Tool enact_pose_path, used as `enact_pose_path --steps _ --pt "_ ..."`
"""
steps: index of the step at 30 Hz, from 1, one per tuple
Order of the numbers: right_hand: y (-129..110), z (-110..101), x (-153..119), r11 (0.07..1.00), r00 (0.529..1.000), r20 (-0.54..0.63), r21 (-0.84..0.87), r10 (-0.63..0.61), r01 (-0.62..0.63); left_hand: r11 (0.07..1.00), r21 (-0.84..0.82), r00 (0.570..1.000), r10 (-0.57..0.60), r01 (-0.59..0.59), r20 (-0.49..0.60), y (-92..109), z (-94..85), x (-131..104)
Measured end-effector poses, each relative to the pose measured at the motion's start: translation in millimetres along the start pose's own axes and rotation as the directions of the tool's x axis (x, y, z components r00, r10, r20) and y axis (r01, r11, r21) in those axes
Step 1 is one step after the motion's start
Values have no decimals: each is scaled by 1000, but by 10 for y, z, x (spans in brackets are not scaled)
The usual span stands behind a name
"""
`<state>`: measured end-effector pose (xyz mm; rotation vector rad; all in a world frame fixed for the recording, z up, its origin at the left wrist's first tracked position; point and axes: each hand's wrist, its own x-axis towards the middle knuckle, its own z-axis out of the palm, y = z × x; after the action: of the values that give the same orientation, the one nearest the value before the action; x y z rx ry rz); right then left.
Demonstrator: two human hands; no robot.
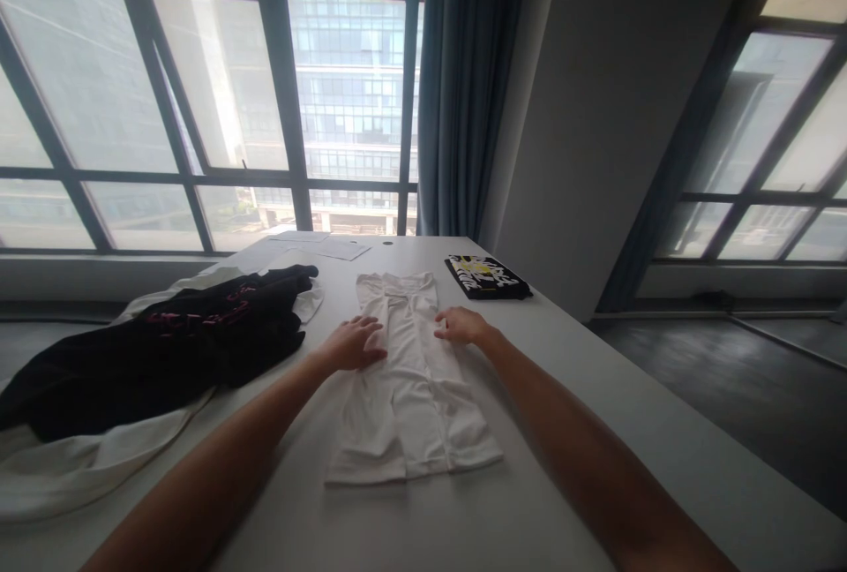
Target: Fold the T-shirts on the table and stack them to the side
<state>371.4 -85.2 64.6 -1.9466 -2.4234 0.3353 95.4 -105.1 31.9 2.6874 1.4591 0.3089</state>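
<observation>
In front of me a white garment (pixel 416 378) lies lengthwise on the table, its sides folded inward and its cloth creased. Its straight hem faces me, and the far end is gathered; I cannot tell exactly what kind of garment it is. My left hand (pixel 353 343) rests on its left edge, palm down with fingers apart. Opposite, my right hand (pixel 463 326) touches the right edge, fingers slightly bent and thumb apart from them. Neither hand shows cloth gripped in it.
Left of the garment, a black garment with pink lettering (pixel 198 334) lies over white cloth (pixel 112 457). A folded black item with white and yellow print (pixel 488 277) sits at the right edge of the white table (pixel 562 351). Paper sheets (pixel 331 249) lie at the far end, before windows.
</observation>
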Motion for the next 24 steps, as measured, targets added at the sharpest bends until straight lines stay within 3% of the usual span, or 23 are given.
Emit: enact_pose_path --steps 2,6,8,10,12,16,24 --pt "36 73 30 997 995 -96 -75 -34 26 999 17 997 -32 31 67 -84 95 -11" --pt "105 96 45 990 987 108 -68 -115 123 998 -10 973 -56 60 222 -142 79 -24" --pt "107 68 44 990 987 102 -54 -127 133 1000 -7 982 -27 29 187 -126 40 -13" --pt "72 57 43 987 988 6 -42 -157 157 1000 -10 996 -18 19 93 -102 43 0" --pt "11 84 40 980 980 16 -17 -198 198 1000 -22 999 -15 16 46 -82 97 7" --pt "-78 215 43 981 952 237 17 -193 194 998 -58 985 23 -13 169 -108 225 -2" --pt "-11 425 144 981 974 118 35 -193 190 999 -32 986 -31 37 163 -267 194 100"
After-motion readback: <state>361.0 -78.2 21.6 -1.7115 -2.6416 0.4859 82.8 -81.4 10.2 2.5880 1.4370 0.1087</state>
